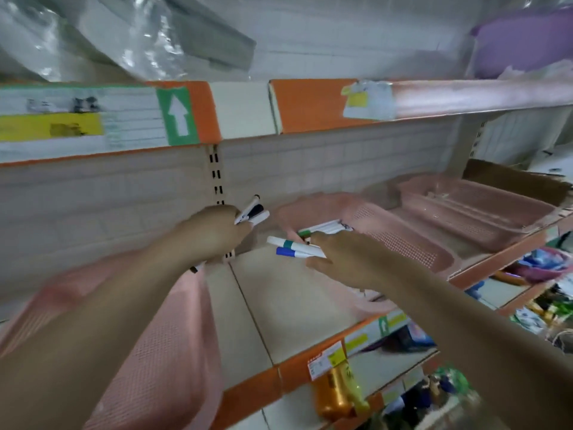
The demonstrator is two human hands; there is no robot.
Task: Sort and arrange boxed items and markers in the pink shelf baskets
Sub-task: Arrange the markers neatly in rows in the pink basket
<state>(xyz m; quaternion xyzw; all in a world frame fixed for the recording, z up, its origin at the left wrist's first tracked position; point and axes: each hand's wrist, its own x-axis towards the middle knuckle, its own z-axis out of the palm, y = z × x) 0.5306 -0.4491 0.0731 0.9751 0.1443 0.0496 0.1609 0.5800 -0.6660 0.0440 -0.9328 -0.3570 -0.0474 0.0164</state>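
Two handfuls of markers are in play above the beige metal shelf board (279, 293), which serves as the landmark here. The left hand (214, 231) hangs over the board's back edge with its fingers curled round a bunch of white-barrelled, black-capped markers (252, 212) that fan up and to the right. The right hand (344, 259) is over the near rim of the middle pink perforated plastic basket (403, 240), which sits on the board's right part. Its fingers pinch a white marker with a green cap (291, 243) and a white marker with a blue cap (290, 252), both pointing left over bare board. More white markers (328, 226) lie inside that basket, just behind the hand.

The step looks like sorting markers by cap colour between baskets. To do it well, keep each bunch level and parallel so no marker slips out of the fan. Lower the coloured pair right down beside the markers already in the basket, caps facing one way, and release only once they rest on the basket floor. The black-capped bunch likely belongs in the left pink mesh basket (173, 352), at the board's left end; carry it there low, since the loose fan could spill.

A third pink basket (477, 209) stands further right, its contents too blurred to name.
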